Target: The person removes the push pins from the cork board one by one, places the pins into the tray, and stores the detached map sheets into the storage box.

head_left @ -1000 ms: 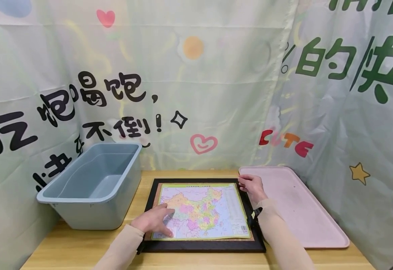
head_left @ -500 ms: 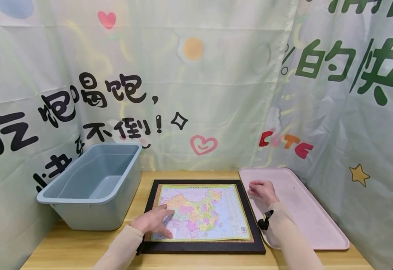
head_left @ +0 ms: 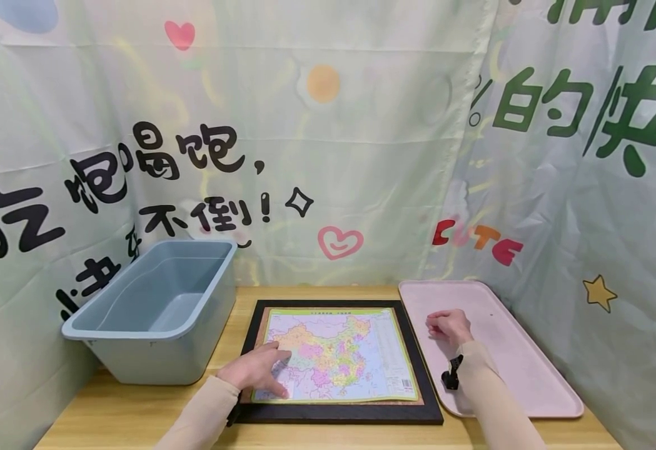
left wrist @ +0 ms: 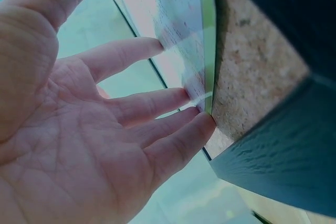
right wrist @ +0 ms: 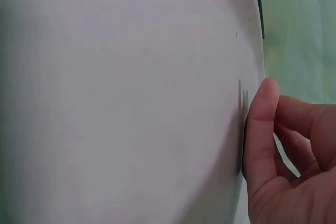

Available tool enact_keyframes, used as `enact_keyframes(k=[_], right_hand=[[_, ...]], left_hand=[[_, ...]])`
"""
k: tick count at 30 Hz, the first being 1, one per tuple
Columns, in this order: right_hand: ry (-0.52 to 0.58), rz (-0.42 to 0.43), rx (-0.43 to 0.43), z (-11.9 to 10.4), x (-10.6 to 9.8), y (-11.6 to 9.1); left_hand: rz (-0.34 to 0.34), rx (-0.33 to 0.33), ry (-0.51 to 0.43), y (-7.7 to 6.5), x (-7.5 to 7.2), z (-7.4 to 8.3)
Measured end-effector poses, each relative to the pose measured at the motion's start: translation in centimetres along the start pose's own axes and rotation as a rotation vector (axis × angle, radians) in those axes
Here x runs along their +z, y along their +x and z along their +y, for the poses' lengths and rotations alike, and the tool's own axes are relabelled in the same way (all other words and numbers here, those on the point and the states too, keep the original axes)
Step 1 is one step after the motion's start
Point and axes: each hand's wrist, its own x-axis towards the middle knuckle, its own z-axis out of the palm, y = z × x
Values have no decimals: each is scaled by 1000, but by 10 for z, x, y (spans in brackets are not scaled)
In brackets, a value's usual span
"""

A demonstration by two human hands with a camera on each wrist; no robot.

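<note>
over the pink tray (head_left: 516,340) (blue tub (head_left: 147,359) opposite) hangs the right hand (head_left: 449,326).

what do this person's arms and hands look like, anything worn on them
Long plain beige sleeves cover both arms: left sleeve and right sleeve. A small black device sits at the right wrist; a black part shows beneath the left, mostly hidden. The left grip and right grip wear no gloves.
</note>
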Motion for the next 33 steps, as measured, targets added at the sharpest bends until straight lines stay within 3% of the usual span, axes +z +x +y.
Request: enact_keyframes(k=[5,14,26,33], right_hand=[[1,11,23,2,0,3],[-91,12,40,0,-1,5],[-47,-2,49,0,1,5],[-23,-49,7,3,-2,0]], left_hand=[[-3,4,-2,0,0,0],[-11,7,-15,0,-1,0],[8,8,-1,-2,-3,0],[-12,16,-5,-3,-2,-1]])
